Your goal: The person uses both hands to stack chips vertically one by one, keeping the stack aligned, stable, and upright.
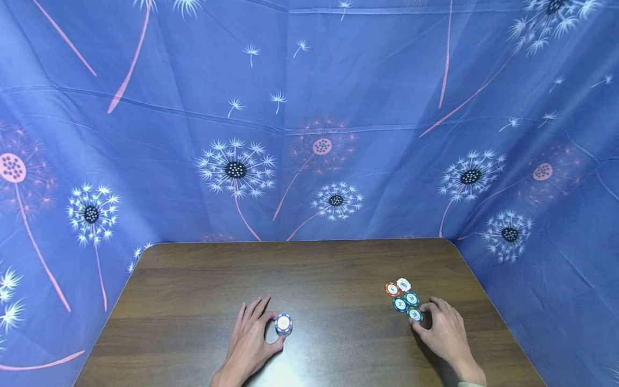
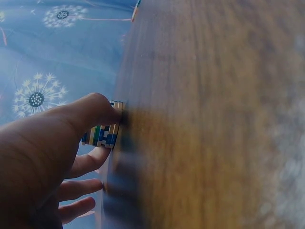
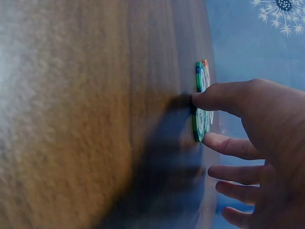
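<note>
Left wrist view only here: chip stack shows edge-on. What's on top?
Observer: The top chip has a blue-and-white rim and a pale centre.
Operator: Loose chips on the table?
Observer: Five, lying flat: a red chip, a white chip, a blue chip and two green chips.
Operator: What's the right grip on?
Observer: The nearer green chip, thumb and forefinger at its edge.

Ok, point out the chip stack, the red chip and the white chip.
Chip stack [image 1: 283,323]: head view, on the top face of its uppermost chip.
Red chip [image 1: 392,289]: head view, on the middle of its face.
White chip [image 1: 403,285]: head view, on the middle of its face.
</note>
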A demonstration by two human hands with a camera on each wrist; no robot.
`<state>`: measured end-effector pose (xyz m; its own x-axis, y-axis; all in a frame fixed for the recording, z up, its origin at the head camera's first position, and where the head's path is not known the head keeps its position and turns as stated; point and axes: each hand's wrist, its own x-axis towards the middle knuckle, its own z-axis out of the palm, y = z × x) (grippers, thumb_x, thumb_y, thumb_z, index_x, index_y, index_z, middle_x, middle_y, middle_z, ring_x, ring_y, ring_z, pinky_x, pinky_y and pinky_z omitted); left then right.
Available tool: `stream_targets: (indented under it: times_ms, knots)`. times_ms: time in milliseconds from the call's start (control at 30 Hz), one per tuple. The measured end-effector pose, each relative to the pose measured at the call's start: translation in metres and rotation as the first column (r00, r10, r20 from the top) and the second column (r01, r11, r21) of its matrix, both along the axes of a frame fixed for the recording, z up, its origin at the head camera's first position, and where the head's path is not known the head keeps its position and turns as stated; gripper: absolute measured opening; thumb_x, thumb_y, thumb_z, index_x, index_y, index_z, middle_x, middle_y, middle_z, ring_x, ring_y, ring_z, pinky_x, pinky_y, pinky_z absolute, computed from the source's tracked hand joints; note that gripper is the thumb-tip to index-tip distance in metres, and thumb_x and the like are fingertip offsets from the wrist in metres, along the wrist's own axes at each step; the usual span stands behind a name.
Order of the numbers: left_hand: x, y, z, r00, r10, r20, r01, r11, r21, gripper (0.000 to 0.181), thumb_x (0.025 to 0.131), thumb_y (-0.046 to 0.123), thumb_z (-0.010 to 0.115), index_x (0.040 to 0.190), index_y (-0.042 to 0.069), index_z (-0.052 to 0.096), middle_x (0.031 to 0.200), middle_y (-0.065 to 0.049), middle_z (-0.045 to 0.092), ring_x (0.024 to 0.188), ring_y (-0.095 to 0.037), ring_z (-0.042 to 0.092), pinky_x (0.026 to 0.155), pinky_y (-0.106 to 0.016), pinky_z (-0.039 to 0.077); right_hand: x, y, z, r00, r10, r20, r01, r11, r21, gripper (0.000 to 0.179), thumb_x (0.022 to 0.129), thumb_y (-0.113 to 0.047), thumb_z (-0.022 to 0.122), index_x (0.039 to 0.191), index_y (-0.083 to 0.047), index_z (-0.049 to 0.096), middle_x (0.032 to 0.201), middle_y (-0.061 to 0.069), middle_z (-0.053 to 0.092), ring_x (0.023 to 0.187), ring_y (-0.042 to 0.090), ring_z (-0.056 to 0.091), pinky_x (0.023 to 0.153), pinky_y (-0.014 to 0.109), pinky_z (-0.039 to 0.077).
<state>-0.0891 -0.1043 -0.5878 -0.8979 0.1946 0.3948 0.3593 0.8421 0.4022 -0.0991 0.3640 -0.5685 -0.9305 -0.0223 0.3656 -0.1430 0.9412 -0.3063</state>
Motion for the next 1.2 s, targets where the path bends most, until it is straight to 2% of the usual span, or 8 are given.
stream_targets:
  times_ms: [300, 600, 700, 1000, 1200]
  knots:
    - [-0.002, -0.001, 0.0, 0.999, -0.006, 0.032, 0.006, 1.0, 0.017, 0.041, 0.071, 0.036, 0.092, 0.103, 0.015, 0.078, 0.15, -0.018, 0.061, 0.142, -0.043, 0.053, 0.121, -0.068, 0.035, -0.005, 0.001, 0.006, 0.994, -0.017, 0.105, 0.016, 1.0, 0.005, 0.034, 0.073, -0.022, 0.092, 0.093, -0.004, 0.071, 0.134, 0.042, 0.059, 0.129, 0.058, 0.052, 0.105, 0.079, 0.035]
    - [-0.004, -0.001, -0.001, 0.999, -0.007, 0.031, 0.006, 1.0, 0.011, 0.04, 0.071, 0.037, 0.092, 0.102, 0.016, 0.077, 0.15, -0.018, 0.062, 0.142, -0.042, 0.053, 0.121, -0.068, 0.034, -0.011, 0.001, 0.009, 0.98, -0.031, 0.196, 0.031, 1.0, 0.001, 0.034, 0.075, -0.026, 0.09, 0.09, -0.004, 0.068, 0.141, 0.043, 0.054, 0.137, 0.058, 0.046, 0.112, 0.079, 0.028]
    - [-0.004, -0.001, -0.001, 1.0, -0.007, 0.024, 0.007, 1.0, 0.013, 0.04, 0.071, 0.037, 0.092, 0.102, 0.016, 0.077, 0.15, -0.018, 0.061, 0.142, -0.042, 0.054, 0.121, -0.067, 0.034, -0.012, 0.002, 0.008, 0.981, -0.033, 0.191, 0.034, 0.999, -0.001, 0.034, 0.073, -0.027, 0.09, 0.088, -0.005, 0.067, 0.14, 0.043, 0.055, 0.137, 0.058, 0.047, 0.112, 0.079, 0.028]
    - [-0.004, 0.0, -0.002, 1.0, -0.008, -0.025, 0.009, 1.0, 0.022, 0.041, 0.067, 0.035, 0.093, 0.099, 0.016, 0.077, 0.147, -0.019, 0.063, 0.138, -0.043, 0.056, 0.118, -0.068, 0.037, -0.012, 0.003, 0.003, 0.994, -0.043, 0.102, 0.043, 0.999, -0.004, 0.034, 0.067, -0.026, 0.09, 0.08, -0.01, 0.063, 0.135, 0.04, 0.061, 0.133, 0.055, 0.052, 0.109, 0.078, 0.031]
    - [-0.002, -0.001, -0.002, 1.0, -0.005, 0.03, 0.005, 1.0, 0.012, 0.04, 0.069, 0.037, 0.092, 0.1, 0.017, 0.077, 0.149, -0.018, 0.063, 0.14, -0.042, 0.055, 0.12, -0.068, 0.035, -0.004, 0.005, -0.002, 0.996, -0.044, 0.073, 0.045, 0.999, -0.003, 0.036, 0.064, -0.027, 0.092, 0.077, -0.012, 0.062, 0.131, 0.04, 0.063, 0.128, 0.057, 0.055, 0.105, 0.077, 0.034]
